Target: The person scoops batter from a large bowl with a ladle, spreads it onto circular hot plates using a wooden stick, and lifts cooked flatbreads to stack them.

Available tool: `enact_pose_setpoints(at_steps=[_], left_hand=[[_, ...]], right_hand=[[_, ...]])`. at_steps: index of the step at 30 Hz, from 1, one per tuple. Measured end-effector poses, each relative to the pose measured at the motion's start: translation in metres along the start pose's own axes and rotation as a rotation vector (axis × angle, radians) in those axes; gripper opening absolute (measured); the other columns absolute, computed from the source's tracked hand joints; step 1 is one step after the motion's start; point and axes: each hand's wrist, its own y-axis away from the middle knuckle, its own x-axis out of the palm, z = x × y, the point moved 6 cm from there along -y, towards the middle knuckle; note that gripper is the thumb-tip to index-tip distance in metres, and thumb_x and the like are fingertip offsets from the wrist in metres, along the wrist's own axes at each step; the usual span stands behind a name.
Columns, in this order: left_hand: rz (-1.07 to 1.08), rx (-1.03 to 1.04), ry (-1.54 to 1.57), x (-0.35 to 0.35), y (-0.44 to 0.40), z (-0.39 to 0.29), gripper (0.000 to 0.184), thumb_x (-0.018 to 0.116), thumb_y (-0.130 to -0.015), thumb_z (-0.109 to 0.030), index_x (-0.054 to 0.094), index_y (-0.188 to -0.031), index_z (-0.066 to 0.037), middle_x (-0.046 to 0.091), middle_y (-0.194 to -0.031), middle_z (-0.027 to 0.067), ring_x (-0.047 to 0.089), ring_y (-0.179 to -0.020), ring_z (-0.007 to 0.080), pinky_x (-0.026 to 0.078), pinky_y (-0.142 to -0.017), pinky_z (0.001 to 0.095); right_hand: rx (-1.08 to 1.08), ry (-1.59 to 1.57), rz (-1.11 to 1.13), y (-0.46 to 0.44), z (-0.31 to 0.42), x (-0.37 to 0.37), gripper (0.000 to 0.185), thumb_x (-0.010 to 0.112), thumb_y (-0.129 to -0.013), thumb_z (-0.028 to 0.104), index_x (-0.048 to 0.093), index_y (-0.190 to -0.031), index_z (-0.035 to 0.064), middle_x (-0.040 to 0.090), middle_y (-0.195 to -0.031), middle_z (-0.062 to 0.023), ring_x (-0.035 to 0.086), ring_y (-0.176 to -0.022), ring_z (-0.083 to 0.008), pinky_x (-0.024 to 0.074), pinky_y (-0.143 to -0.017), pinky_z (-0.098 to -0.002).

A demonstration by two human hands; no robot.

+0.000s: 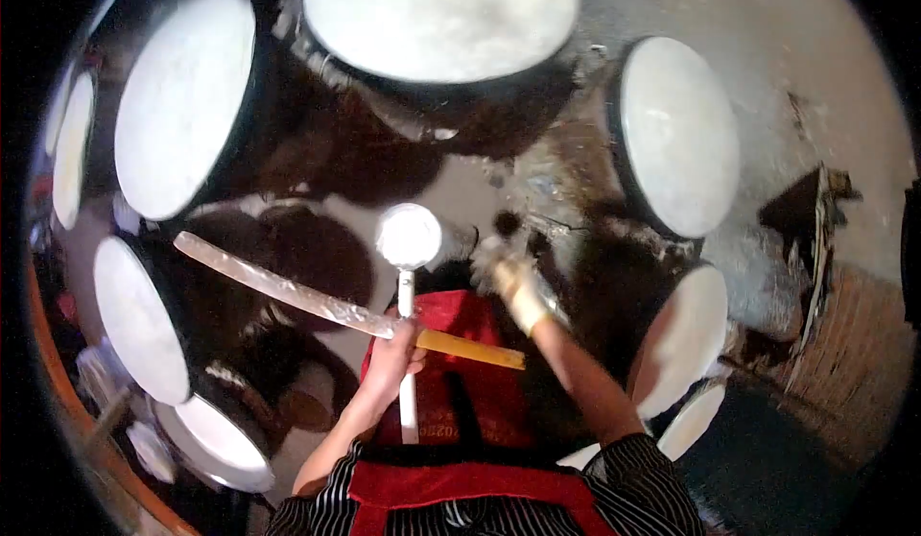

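My left hand (389,358) is closed round a long flat wooden stick (278,288), whitened along its far part and yellow-brown at the near end. A white ladle (409,236) with a round, bright bowl passes its straight handle through or right beside the same fist; I cannot tell whether the fingers wrap it too. To the right, my right hand (518,294) reaches forward, blurred, with a pale covering like a glove up to the wrist. Its fingers are smeared against a greyish patch, so what it holds or touches is unclear.
Large dark round vessels with flat white tops surround me: one ahead (441,18), one at left (187,99), one at right (681,138), and several more nearer. A red apron (460,325) hangs before me. A wall (806,47) runs along the right.
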Motion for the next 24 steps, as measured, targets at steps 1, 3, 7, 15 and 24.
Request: enact_pose_setpoints(at_steps=[1, 3, 7, 15, 24], left_hand=[[-0.032, -0.009, 0.038, -0.006, -0.001, 0.004, 0.02, 0.042, -0.091, -0.019, 0.039, -0.106, -0.006, 0.042, -0.073, 0.0011, 0.035, -0.052, 0.0065, 0.026, -0.04, 0.0188], [-0.142, -0.058, 0.115, -0.019, 0.0, 0.022, 0.025, 0.041, -0.092, -0.02, 0.04, -0.111, -0.004, 0.044, -0.074, 0.0017, 0.035, -0.052, 0.0062, 0.026, -0.04, 0.0186], [-0.291, -0.089, 0.238, -0.03, -0.011, 0.03, 0.027, 0.044, -0.091, -0.022, 0.042, -0.11, -0.003, 0.044, -0.073, 0.0011, 0.034, -0.05, 0.0053, 0.024, -0.038, 0.0184], [-0.374, -0.102, 0.389, -0.035, -0.016, 0.027, 0.015, 0.043, -0.093, -0.019, 0.045, -0.099, -0.007, 0.041, -0.068, -0.0021, 0.031, -0.047, 0.0047, 0.021, -0.039, 0.0187], [-0.339, -0.107, 0.441, -0.031, -0.015, 0.027, 0.011, 0.045, -0.092, -0.018, 0.04, -0.098, -0.01, 0.04, -0.063, -0.0022, 0.03, -0.044, 0.0042, 0.02, -0.036, 0.0188]], right_hand=[[0.26, -0.108, -0.043, -0.044, -0.059, -0.05, 0.037, 0.041, -0.092, 0.034, 0.054, -0.112, 0.0063, 0.06, -0.091, -0.0022, 0.055, -0.071, -0.0114, 0.0476, -0.061, -0.0266], [0.11, 0.098, -0.037, -0.062, 0.0, -0.075, 0.033, 0.042, -0.09, 0.029, 0.055, -0.111, 0.0085, 0.058, -0.093, 0.0001, 0.053, -0.076, -0.0137, 0.046, -0.065, -0.0287], [0.304, -0.519, -0.19, -0.183, -0.099, -0.236, 0.031, 0.044, -0.088, 0.028, 0.056, -0.107, 0.0065, 0.058, -0.107, -0.0073, 0.056, -0.093, -0.0227, 0.048, -0.082, -0.0347], [0.351, -0.734, -0.21, -0.277, -0.139, -0.353, 0.028, 0.039, -0.087, 0.024, 0.058, -0.094, 0.0055, 0.061, -0.097, -0.009, 0.057, -0.087, -0.0231, 0.049, -0.08, -0.0332], [0.315, -0.786, -0.441, -0.252, -0.109, -0.327, 0.016, 0.06, -0.075, -0.004, 0.056, -0.087, 0.0048, 0.056, -0.079, -0.0048, 0.055, -0.072, -0.0203, 0.0504, -0.068, -0.0321]])
